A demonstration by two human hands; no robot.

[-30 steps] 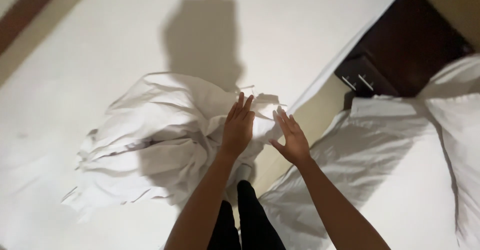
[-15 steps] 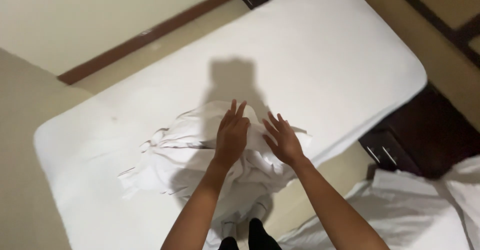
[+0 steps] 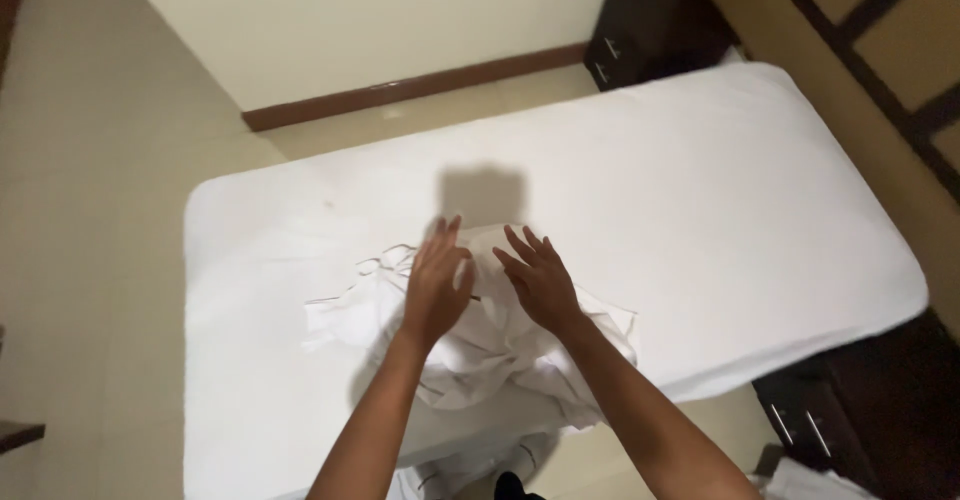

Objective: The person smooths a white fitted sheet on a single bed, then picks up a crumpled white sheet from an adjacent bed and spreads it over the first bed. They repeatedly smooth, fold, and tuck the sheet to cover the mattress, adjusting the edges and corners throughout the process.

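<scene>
Under your hands lies a crumpled sheet point(image 3: 470, 345) of thin, matt white cloth, near the mattress's front edge. The mattress point(image 3: 700, 210) wears smooth matt white fabric. The nightstand point(image 3: 650, 30) is dark wood with metal handles; the floor point(image 3: 90, 210) looks like glossy tile.

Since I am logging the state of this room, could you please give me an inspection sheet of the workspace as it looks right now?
Surface: single bed with a bare white mattress, smooth apart from the bundle.
Job's things: crumpled white bed sheet with thin dark edging, heaped at the near edge and spilling over it.
Clutter: nothing seen on the mattress besides the sheet.
Grippers: left hand and right hand, fingers spread, palms down on the heap; neither is closed on it.
Cables: nothing seen.
Surroundings: beige tiled floor, cream wall with brown skirting board, dark wooden nightstand at the far end, dark wooden cabinet at near right.
</scene>
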